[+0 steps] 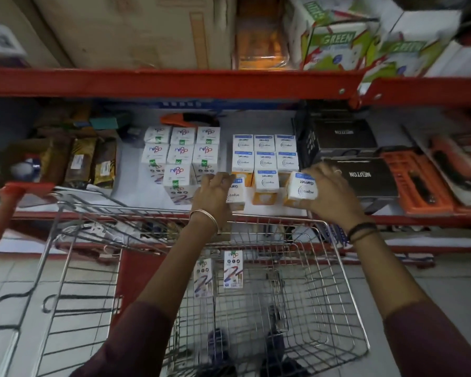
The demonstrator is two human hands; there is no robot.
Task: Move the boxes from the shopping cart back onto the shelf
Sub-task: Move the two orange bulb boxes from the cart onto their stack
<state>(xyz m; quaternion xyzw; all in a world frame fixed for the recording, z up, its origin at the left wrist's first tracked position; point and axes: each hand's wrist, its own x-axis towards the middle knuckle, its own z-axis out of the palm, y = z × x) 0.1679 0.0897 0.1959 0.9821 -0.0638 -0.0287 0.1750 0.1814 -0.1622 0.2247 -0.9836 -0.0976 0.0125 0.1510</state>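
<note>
Both arms reach over the wire shopping cart [337,268] to the white shelf [131,191]. My right hand [329,191] is shut on a white and orange Wipro Garnet box [302,190], tilted at the front right of the Garnet stack [265,152]. My left hand [215,191] grips another Garnet box [235,197] at the stack's front left. A group of white Wipro boxes [180,151] with green marks stands to the left. Two boxes [232,269] of that kind lie in the cart.
A red beam [174,83] carries an upper shelf of cartons overhead. Black Welton boxes [362,175] and orange tool cases [416,183] sit right of the stack, brown packets [82,161] to the left. A red cart handle [25,189] juts in at left.
</note>
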